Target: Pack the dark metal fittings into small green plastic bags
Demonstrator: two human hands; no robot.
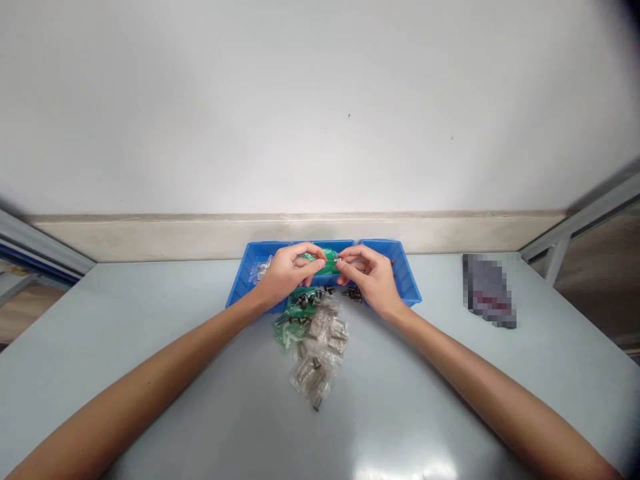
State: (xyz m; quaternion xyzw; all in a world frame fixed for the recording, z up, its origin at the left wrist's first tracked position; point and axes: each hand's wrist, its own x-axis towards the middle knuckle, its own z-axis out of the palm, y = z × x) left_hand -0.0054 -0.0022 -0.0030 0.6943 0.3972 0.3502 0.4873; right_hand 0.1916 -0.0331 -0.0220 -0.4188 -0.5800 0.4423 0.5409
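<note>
While both hands come close near the centre of the frame, a small metallic piece (338, 259) sits at the fingertips of the right hand (376, 275), the nearer one, apparently pinched by its thumb and forefinger. Its long axis seems to run sideways toward the left hand (286, 273), though it is too small to be sure. The left thumb and forefinger nearly meet; whether they grip anything, I cannot tell. Both forearms angle inward, hands over the blue trays (409, 288), beyond the bagged hardware (325, 328).

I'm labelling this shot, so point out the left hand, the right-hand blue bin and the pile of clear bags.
Left hand (284, 272): head view, back of the hand.
Blue bin (411, 288): head view, right side wall.
Clear bags (323, 328): head view, pile's middle.
</note>
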